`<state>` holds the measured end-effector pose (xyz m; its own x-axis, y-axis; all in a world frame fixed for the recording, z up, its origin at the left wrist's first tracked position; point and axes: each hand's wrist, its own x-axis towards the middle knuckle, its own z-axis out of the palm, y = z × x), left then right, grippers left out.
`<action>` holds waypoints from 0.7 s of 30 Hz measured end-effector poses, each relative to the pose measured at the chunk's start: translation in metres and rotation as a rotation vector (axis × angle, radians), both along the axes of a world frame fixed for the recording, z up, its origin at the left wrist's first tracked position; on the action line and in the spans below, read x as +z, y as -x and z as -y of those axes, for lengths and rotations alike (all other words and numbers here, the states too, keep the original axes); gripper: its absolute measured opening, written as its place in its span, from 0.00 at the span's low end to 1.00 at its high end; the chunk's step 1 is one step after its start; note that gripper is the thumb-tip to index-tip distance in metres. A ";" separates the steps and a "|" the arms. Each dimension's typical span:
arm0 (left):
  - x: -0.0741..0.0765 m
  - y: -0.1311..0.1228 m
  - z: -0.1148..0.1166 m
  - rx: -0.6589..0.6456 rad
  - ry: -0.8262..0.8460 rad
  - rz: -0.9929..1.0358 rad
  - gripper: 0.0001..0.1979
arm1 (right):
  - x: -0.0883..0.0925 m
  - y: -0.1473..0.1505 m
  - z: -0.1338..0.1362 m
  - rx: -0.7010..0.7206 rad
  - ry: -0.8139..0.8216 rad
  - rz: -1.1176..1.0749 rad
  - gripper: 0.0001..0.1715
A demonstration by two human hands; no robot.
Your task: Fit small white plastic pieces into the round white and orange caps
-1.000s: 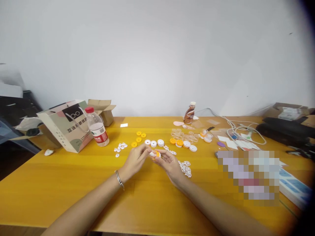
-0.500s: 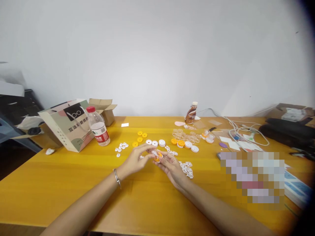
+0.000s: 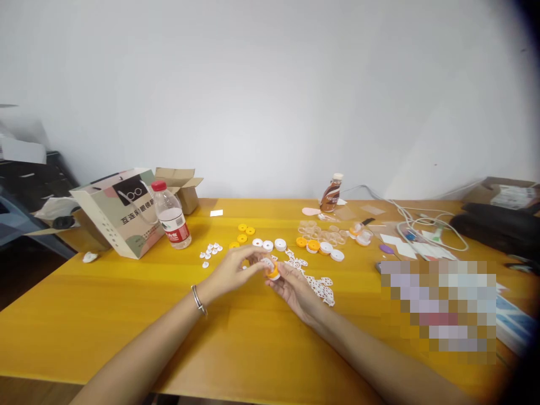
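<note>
Between my two hands is a small round orange-and-white plastic piece (image 3: 274,272), raised over the table. My left hand (image 3: 236,272) pinches it from the left, thumb and fingers at its top. From the right, my right hand (image 3: 295,288) grips its side, with fingers curled underneath. Behind the hands lie white round discs (image 3: 268,246) and yellow discs (image 3: 242,238). White lattice pieces (image 3: 321,288) lie just right of my right hand. Small white knob-like parts (image 3: 210,251) are scattered left of my left hand. My fingers cover part of the held piece.
At the left stand a paper bag (image 3: 122,225), a red-capped bottle (image 3: 172,219) and a cardboard box (image 3: 185,191). Farther right are orange and white discs (image 3: 313,246), clear rings (image 3: 333,235), a brown bottle (image 3: 331,194) and white cables (image 3: 405,225). A blurred patch covers the right side.
The held piece has turned slightly, and more of its orange rim and white side shows. Both hands keep their grip. The whole view has shifted slightly.
</note>
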<state>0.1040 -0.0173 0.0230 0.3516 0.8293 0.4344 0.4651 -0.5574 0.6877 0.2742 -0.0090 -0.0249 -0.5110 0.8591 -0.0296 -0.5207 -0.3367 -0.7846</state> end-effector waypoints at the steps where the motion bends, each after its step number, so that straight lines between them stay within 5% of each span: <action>1: -0.002 -0.002 0.000 0.012 0.016 0.006 0.11 | -0.001 0.001 0.000 0.011 0.024 0.007 0.10; 6: -0.007 -0.007 0.000 0.100 0.074 0.068 0.10 | 0.000 0.002 0.001 0.043 0.108 0.001 0.13; 12: 0.003 0.000 0.000 -0.156 0.043 0.080 0.15 | 0.003 -0.001 0.001 0.089 0.064 -0.019 0.12; 21: -0.009 -0.009 0.003 0.049 -0.129 0.061 0.11 | 0.005 -0.003 0.002 0.014 -0.095 0.025 0.13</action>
